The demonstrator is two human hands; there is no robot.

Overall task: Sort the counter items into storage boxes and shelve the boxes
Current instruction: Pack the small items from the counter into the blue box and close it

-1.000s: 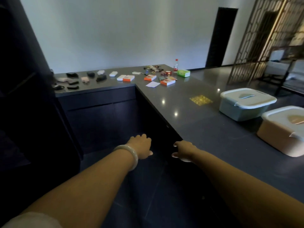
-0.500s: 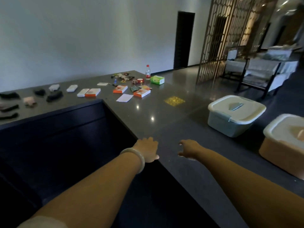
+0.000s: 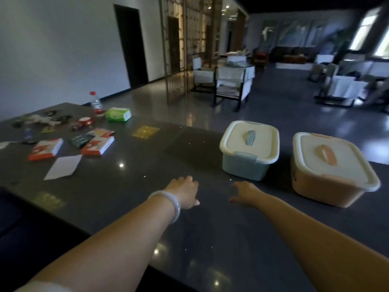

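while the polished dark stone counter [image 3: 147,165] gleams, left hand [image 3: 185,191] and right hand [image 3: 245,192] hover released, now nearer the rounded plastic blue box [image 3: 244,165] and orange box [image 3: 320,186].

One head-worn view looks forward and down across the dark counter [image 3: 147,165] from its near edge, close above both outstretched forearms. The blue storage box [image 3: 246,165] sits just ahead (slightly right); beyond it, the room recedes.
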